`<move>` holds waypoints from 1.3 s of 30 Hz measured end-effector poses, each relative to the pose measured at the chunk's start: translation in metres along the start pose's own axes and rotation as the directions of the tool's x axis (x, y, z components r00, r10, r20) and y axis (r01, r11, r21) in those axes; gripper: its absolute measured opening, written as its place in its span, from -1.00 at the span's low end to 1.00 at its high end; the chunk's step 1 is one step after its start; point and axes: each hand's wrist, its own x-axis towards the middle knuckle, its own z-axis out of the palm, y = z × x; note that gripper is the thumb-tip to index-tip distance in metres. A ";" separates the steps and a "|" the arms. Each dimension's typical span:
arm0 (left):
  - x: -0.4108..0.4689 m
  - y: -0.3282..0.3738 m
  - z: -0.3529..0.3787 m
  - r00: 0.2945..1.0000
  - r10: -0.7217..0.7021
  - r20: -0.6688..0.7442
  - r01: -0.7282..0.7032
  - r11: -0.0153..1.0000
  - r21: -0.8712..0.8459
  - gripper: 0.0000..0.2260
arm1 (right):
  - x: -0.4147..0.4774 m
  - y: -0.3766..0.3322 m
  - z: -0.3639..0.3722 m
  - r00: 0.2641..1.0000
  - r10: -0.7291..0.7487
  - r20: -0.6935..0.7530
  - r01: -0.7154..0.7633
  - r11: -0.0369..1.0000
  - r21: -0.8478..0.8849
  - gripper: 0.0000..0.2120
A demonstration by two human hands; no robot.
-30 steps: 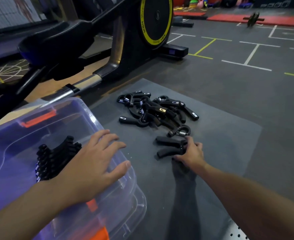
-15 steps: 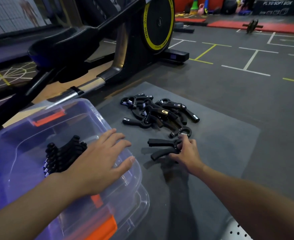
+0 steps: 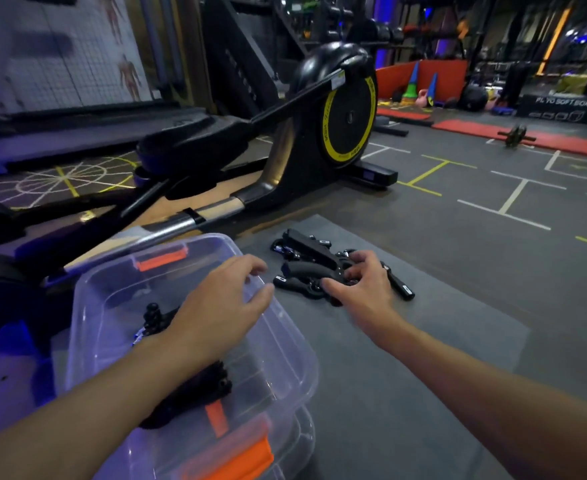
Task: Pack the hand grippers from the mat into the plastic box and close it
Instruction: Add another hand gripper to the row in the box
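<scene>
Hand grippers (image 3: 397,284) lie in a loose black heap on the grey mat (image 3: 441,341), right under the right hand (image 3: 361,285). Its curled fingers and thumb grip the spring end of one gripper (image 3: 307,256), whose two handles point left toward the box; whether it is clear of the heap I cannot tell. Just left of the heap stands the clear plastic box (image 3: 88,306), open at the top, with a row of packed grippers (image 3: 153,317) inside, and the left hand (image 3: 223,306) is above its near-right rim, fingers loosely spread and holding nothing.
</scene>
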 end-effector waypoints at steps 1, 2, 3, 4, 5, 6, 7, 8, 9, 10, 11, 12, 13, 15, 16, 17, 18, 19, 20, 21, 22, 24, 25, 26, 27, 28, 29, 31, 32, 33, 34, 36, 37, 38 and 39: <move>0.000 0.002 -0.005 0.999 -0.020 -0.031 0.019 0.999 -0.041 -0.75 | -0.005 -0.014 0.003 1.000 -0.022 0.013 0.022 1.000 0.015 -0.42; -0.001 0.005 -0.010 0.997 -0.044 -0.058 0.040 0.996 -0.083 -0.76 | -0.011 -0.028 0.006 0.998 -0.044 0.033 0.043 0.998 0.035 -0.42; -0.002 0.007 -0.015 0.994 -0.070 -0.083 0.059 0.991 -0.123 -0.76 | -0.016 -0.041 0.009 0.997 -0.059 0.058 0.055 0.996 0.067 -0.42; -0.004 0.008 -0.019 0.990 -0.089 -0.107 0.072 0.985 -0.155 -0.75 | -0.023 -0.053 0.011 0.994 -0.066 0.086 0.057 0.993 0.103 -0.43; -0.005 0.008 -0.023 0.986 -0.104 -0.128 0.080 0.980 -0.180 -0.73 | -0.030 -0.064 0.012 0.991 -0.070 0.115 0.054 0.989 0.139 -0.45; -0.007 0.008 -0.027 0.982 -0.122 -0.142 0.092 0.974 -0.205 -0.72 | -0.037 -0.075 0.012 0.987 -0.074 0.144 0.051 0.986 0.157 -0.47; -0.008 0.008 -0.031 0.977 -0.148 -0.153 0.108 0.964 -0.242 -0.73 | -0.043 -0.084 0.013 0.982 -0.075 0.172 0.047 0.986 0.162 -0.48; -0.009 0.008 -0.036 0.969 -0.180 -0.166 0.125 0.947 -0.296 -0.75 | -0.049 -0.092 0.014 0.977 -0.079 0.200 0.048 0.987 0.156 -0.48; -0.010 0.008 -0.040 0.959 -0.215 -0.185 0.137 0.922 -0.363 -0.78 | -0.054 -0.100 0.016 0.972 -0.082 0.219 0.050 0.987 0.150 -0.49; -0.012 0.009 -0.044 0.946 -0.250 -0.207 0.144 0.896 -0.421 -0.81 | -0.059 -0.107 0.018 0.968 -0.085 0.235 0.054 0.989 0.139 -0.51; -0.015 0.010 -0.049 0.933 -0.278 -0.230 0.148 0.875 -0.460 -0.85 | -0.062 -0.112 0.020 0.964 -0.084 0.252 0.052 0.990 0.128 -0.52; -0.018 0.011 -0.055 0.922 -0.296 -0.251 0.146 0.864 -0.481 -0.89 | -0.065 -0.116 0.023 0.956 -0.077 0.282 0.046 0.992 0.115 -0.54; -0.021 0.012 -0.059 0.914 -0.302 -0.269 0.140 0.860 -0.490 -0.92 | -0.069 -0.119 0.026 0.943 -0.067 0.325 0.036 0.994 0.099 -0.56; -0.027 0.009 -0.067 0.910 -0.290 -0.296 0.120 0.869 -0.481 -0.94 | -0.073 -0.123 0.031 0.900 -0.052 0.433 0.028 0.998 0.064 -0.61; -0.029 0.006 -0.070 0.912 -0.282 -0.299 0.115 0.873 -0.473 -0.91 | -0.075 -0.124 0.033 0.878 -0.046 0.476 0.023 0.998 0.054 -0.64; -0.032 0.003 -0.073 0.915 -0.273 -0.297 0.112 0.879 -0.463 -0.89 | -0.075 -0.126 0.035 0.860 -0.039 0.509 0.017 0.999 0.047 -0.65; -0.035 0.000 -0.075 0.920 -0.262 -0.291 0.112 0.889 -0.445 -0.88 | -0.075 -0.129 0.037 0.848 -0.034 0.529 0.018 0.999 0.035 -0.65; -0.038 -0.002 -0.078 0.926 -0.250 -0.285 0.113 0.899 -0.422 -0.88 | -0.075 -0.132 0.038 0.845 -0.034 0.534 0.035 0.999 0.009 -0.65; -0.040 -0.005 -0.081 0.929 -0.238 -0.282 0.113 0.911 -0.397 -0.88 | -0.074 -0.136 0.039 0.850 -0.043 0.526 0.073 0.997 -0.036 -0.65; -0.043 -0.008 -0.084 0.933 -0.224 -0.283 0.108 0.922 -0.372 -0.87 | -0.072 -0.139 0.040 0.857 -0.060 0.512 0.118 0.990 -0.083 -0.64; -0.045 -0.011 -0.086 0.937 -0.205 -0.282 0.100 0.933 -0.346 -0.85 | -0.070 -0.141 0.040 0.863 -0.084 0.498 0.160 0.981 -0.111 -0.63; -0.048 -0.017 -0.090 0.951 -0.153 -0.270 0.075 0.958 -0.278 -0.81 | -0.067 -0.145 0.041 0.865 -0.135 0.483 0.208 0.973 -0.102 -0.58; -0.050 -0.020 -0.091 0.957 -0.127 -0.262 0.063 0.969 -0.240 -0.80 | -0.065 -0.146 0.041 0.858 -0.154 0.490 0.224 0.971 -0.088 -0.55; -0.051 -0.023 -0.092 0.962 -0.110 -0.251 0.058 0.977 -0.204 -0.79 | -0.065 -0.146 0.041 0.846 -0.173 0.505 0.245 0.966 -0.079 -0.53; -0.053 -0.026 -0.092 0.968 -0.095 -0.233 0.056 0.984 -0.171 -0.79 | -0.065 -0.147 0.042 0.829 -0.193 0.524 0.272 0.959 -0.076 -0.53; -0.055 -0.028 -0.093 0.974 -0.077 -0.214 0.048 0.989 -0.140 -0.79 | -0.065 -0.146 0.044 0.811 -0.219 0.543 0.300 0.952 -0.065 -0.55; -0.057 -0.030 -0.093 0.979 -0.057 -0.197 0.035 0.993 -0.113 -0.78 | -0.066 -0.146 0.045 0.793 -0.245 0.558 0.323 0.945 -0.044 -0.58; -0.058 -0.033 -0.093 0.984 -0.029 -0.177 0.015 0.997 -0.081 -0.77 | -0.068 -0.145 0.048 0.769 -0.280 0.574 0.352 0.936 -0.015 -0.66; -0.058 -0.034 -0.093 0.984 -0.028 -0.173 0.015 0.997 -0.076 -0.76 | -0.069 -0.144 0.049 0.767 -0.287 0.574 0.357 0.934 -0.011 -0.68; -0.059 -0.034 -0.094 0.984 -0.025 -0.174 0.012 0.997 -0.074 -0.76 | -0.069 -0.144 0.050 0.769 -0.287 0.571 0.355 0.935 -0.009 -0.70; -0.059 -0.034 -0.094 0.985 -0.022 -0.174 0.010 0.997 -0.072 -0.76 | -0.069 -0.144 0.051 0.772 -0.285 0.568 0.352 0.936 -0.009 -0.70; -0.059 -0.033 -0.094 0.986 -0.008 -0.168 -0.004 0.998 -0.069 -0.76 | -0.068 -0.143 0.052 0.771 -0.288 0.569 0.362 0.932 -0.018 -0.69; -0.059 -0.033 -0.094 0.986 -0.002 -0.165 -0.010 0.997 -0.072 -0.76 | -0.067 -0.143 0.052 0.766 -0.292 0.572 0.374 0.927 -0.027 -0.70; -0.060 -0.033 -0.094 0.986 -0.002 -0.165 -0.011 0.997 -0.078 -0.76 | -0.067 -0.143 0.052 0.762 -0.296 0.576 0.384 0.922 -0.035 -0.72; -0.060 -0.033 -0.094 0.986 -0.005 -0.169 -0.009 0.997 -0.082 -0.76 | -0.066 -0.143 0.052 0.760 -0.297 0.578 0.388 0.921 -0.037 -0.75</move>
